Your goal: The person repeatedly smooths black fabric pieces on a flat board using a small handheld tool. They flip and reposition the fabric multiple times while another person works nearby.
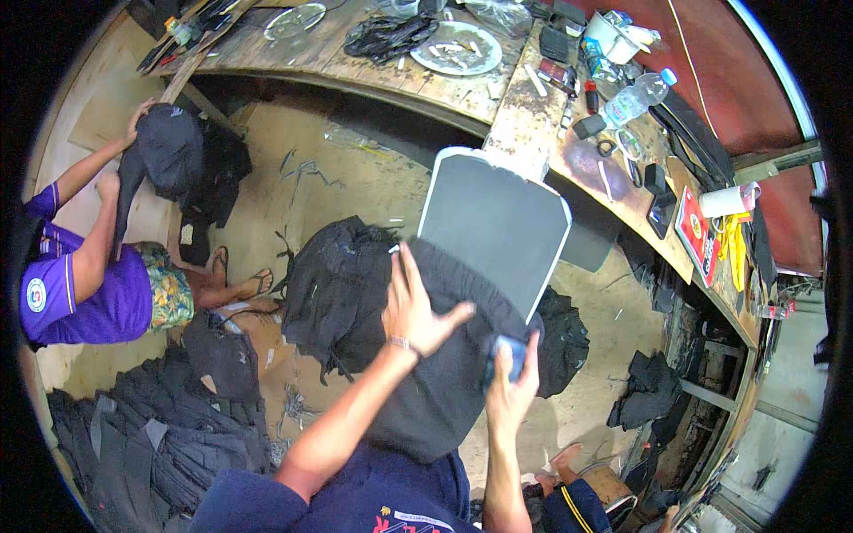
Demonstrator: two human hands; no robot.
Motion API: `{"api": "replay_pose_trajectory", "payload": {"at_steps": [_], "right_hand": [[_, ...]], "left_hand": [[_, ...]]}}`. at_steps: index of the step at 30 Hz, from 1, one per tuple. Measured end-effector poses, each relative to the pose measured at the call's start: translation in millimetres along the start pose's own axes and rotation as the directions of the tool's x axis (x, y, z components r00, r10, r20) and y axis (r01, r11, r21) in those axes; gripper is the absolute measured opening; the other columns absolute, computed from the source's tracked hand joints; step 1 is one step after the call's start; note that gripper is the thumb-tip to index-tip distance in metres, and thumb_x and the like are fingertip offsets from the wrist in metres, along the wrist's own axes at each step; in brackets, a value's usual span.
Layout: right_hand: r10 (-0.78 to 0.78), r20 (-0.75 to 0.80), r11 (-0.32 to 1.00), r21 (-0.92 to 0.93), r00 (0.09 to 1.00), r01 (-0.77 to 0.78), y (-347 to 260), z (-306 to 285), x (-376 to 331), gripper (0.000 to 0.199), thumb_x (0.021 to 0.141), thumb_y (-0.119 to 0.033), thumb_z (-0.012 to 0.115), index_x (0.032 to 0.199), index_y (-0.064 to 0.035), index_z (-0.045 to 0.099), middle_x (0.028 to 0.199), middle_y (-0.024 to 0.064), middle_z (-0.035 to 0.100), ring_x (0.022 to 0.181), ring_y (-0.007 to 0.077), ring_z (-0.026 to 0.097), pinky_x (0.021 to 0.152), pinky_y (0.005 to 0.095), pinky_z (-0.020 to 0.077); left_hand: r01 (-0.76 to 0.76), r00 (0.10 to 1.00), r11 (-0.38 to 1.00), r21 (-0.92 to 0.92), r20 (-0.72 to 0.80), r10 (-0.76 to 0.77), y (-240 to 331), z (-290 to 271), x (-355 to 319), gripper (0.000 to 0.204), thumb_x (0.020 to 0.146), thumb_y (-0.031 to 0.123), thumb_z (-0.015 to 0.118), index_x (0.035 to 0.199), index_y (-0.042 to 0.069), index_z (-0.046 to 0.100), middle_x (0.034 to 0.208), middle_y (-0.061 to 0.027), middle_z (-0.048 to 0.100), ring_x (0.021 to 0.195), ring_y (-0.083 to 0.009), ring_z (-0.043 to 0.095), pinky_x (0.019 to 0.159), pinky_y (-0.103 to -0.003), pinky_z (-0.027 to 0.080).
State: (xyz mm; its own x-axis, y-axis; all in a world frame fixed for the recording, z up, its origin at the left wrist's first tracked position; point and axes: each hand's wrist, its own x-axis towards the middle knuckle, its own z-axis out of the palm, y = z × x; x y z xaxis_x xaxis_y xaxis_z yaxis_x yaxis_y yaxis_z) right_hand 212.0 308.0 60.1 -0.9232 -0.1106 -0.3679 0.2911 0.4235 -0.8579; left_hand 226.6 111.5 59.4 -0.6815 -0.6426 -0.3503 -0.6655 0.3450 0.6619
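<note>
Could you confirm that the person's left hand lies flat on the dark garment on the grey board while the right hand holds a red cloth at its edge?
Not quite: the head view shows the right hand holding a blue cloth, not a red one. The left hand does lie flat on the dark garment over the grey board.

top: navy, short sleeves, printed chest mark | left wrist: thin band | forearms: bare

One grey padded board, one clear plastic bottle, two round plates, one paper cup.
</note>
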Motion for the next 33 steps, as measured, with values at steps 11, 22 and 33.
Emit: {"api": "replay_pose_trajectory", "payload": {"at_steps": [11, 22, 33], "right_hand": [[-0.672, -0.072, 0.724, -0.276, 0.737, 0.633, -100, 10, 149, 0.048, 0.08, -0.031, 0.098, 0.11, -0.0017, 0.074, 0.101, 0.0125, 0.073, 0.092, 0.0273, 0.071, 0.082, 0.0438, 0.0567], [-0.654, 0.406, 0.424, -0.502, 0.638, 0.754, -51, 109, 102, 0.041, 0.071, -0.03, 0.092, 0.097, -0.0072, 0.069, 0.092, 0.0105, 0.064, 0.086, 0.0321, 0.061, 0.077, 0.0457, 0.0532], [-0.679, 0.46, 0.414, -0.404, 0.572, 0.816, -84, 75, 91, 0.038, 0.068, -0.03, 0.093, 0.089, -0.0099, 0.069, 0.084, 0.0113, 0.061, 0.078, 0.0335, 0.06, 0.071, 0.0476, 0.0505]], "left_hand": [[-0.563, 0.784, 0.658, 0.5, 0.071, 0.616, 49, 29, 213, 0.14, 0.072, 0.099, 0.066, 0.177, 0.016, 0.024, 0.183, -0.0239, 0.011, 0.171, -0.04, 0.003, 0.128, -0.078, -0.003], [-0.719, 0.609, 0.573, 0.394, -0.041, 0.792, 62, 27, 252, 0.123, 0.063, 0.094, 0.077, 0.159, 0.02, 0.055, 0.174, -0.0167, 0.034, 0.165, -0.0431, 0.021, 0.126, -0.083, 0.003], [-0.705, 0.652, 0.542, 0.457, 0.115, 0.75, 73, 18, 252, 0.088, 0.067, 0.095, 0.074, 0.096, 0.011, 0.073, 0.104, -0.0083, 0.071, 0.106, -0.0272, 0.066, 0.089, -0.047, 0.043]]}}
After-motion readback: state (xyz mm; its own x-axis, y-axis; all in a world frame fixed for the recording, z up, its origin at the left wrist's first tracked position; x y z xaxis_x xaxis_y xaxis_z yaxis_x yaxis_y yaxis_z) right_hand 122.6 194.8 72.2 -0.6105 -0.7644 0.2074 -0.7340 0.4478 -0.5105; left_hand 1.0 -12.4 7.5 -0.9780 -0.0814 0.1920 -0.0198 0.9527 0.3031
